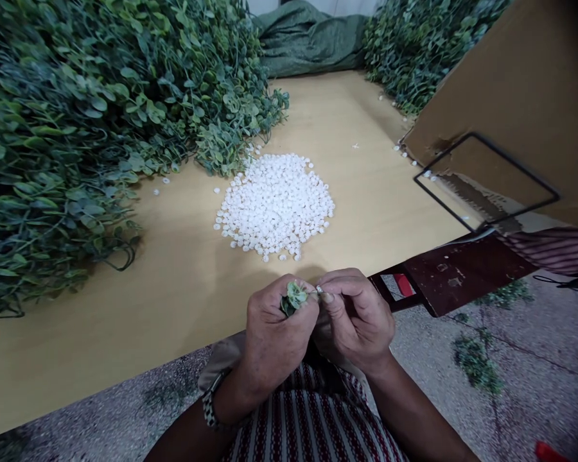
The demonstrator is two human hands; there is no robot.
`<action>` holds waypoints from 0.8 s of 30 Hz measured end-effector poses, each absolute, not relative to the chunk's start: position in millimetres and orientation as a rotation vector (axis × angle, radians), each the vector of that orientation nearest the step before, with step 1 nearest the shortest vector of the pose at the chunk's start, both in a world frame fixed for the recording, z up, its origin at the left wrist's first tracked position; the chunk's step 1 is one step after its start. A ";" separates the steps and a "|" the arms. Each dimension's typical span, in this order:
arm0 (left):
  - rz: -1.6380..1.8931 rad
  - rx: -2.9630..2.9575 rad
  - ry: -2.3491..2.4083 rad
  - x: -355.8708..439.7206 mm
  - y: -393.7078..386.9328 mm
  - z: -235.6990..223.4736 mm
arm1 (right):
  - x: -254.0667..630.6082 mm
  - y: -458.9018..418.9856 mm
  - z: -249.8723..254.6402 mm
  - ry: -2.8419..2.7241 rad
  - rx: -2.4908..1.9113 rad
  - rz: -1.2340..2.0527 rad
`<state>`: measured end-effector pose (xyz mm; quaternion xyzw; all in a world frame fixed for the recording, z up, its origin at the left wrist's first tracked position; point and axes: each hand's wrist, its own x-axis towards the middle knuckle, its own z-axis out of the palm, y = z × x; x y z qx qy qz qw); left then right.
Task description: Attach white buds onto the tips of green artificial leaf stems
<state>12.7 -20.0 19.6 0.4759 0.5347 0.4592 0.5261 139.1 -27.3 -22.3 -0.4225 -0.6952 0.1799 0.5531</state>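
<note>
My left hand is closed around an artificial leaf sprig, whose small green leaves poke out above the thumb. Thumb and forefinger of my right hand pinch a small white bead-like piece at the stem end of the sprig. Both hands meet just over the table's near edge. Beyond them a heap of small white ring-like pieces lies on the table. Whether the pinched piece is fully on the stem I cannot tell.
Large piles of artificial greenery cover the left of the wooden table, with more greenery at the back right. A green cloth lies at the far end. A cardboard box and a dark red stool stand on the right.
</note>
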 end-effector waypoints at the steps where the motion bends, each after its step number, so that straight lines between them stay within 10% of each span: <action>1: 1.105 1.143 1.285 13.1 -20.2 18.6 | 138.2 -27.8 -23.3 -1.624 -1.004 0.430; 24: 1.200 1.140 1.337 15.9 -22.1 6.7 | 124.5 -28.6 -38.8 -1.479 -0.963 0.364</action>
